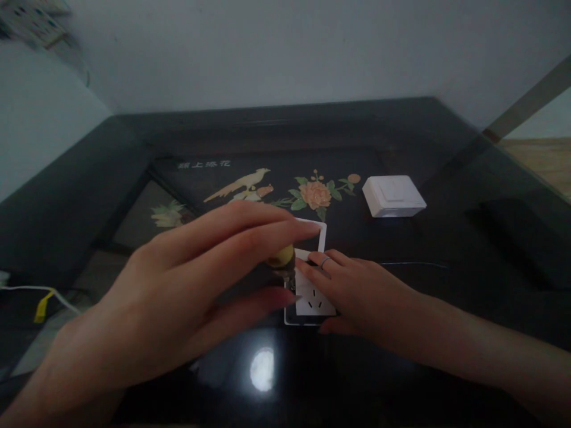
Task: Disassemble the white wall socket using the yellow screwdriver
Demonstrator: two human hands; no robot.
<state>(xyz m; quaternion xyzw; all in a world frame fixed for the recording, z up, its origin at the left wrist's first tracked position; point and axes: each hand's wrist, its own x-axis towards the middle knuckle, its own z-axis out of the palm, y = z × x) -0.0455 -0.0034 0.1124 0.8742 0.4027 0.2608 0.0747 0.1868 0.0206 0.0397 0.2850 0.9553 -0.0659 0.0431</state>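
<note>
My left hand (178, 297) is raised close to the camera, its fingers wrapped around a yellow-handled screwdriver (282, 258) that stands upright over a white wall socket (312, 297). The socket lies flat on the black glossy table (446, 297), inside a thin white frame (322, 235). My right hand (352, 291), with a ring on one finger, rests on the socket's right side and holds it down. The screwdriver's tip meets the socket's left edge, partly hidden by my left hand.
A white switch box (393, 195) sits at the back right of the table. The tabletop carries a painted bird and flower design (307, 193). A white cable with a yellow tag (42, 300) lies at the far left. Grey walls stand behind.
</note>
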